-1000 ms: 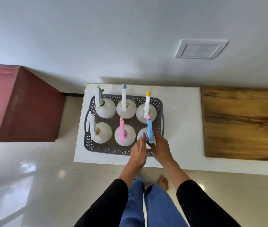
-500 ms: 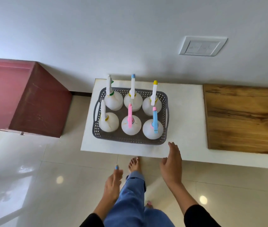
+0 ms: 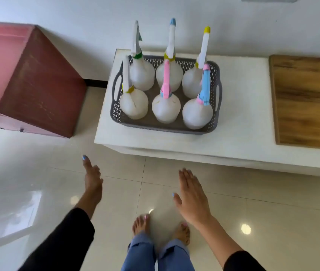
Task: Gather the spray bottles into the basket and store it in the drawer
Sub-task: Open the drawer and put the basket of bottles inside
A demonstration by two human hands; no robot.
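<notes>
The basket (image 3: pixel 166 125) sits on the tabletop (image 3: pixel 241 132) with all six bottles (image 3: pixel 166 109) standing upright inside. I judge it top-heavy: tall bottles in thin, probably flexible plastic mesh, so I would take it by the two side handles and keep it level. My left hand (image 3: pixel 92 178) and right hand (image 3: pixel 192 198) hang over the floor (image 3: pixel 38 182), short of the tabletop, each grip wide and empty, fingers flat.
</notes>
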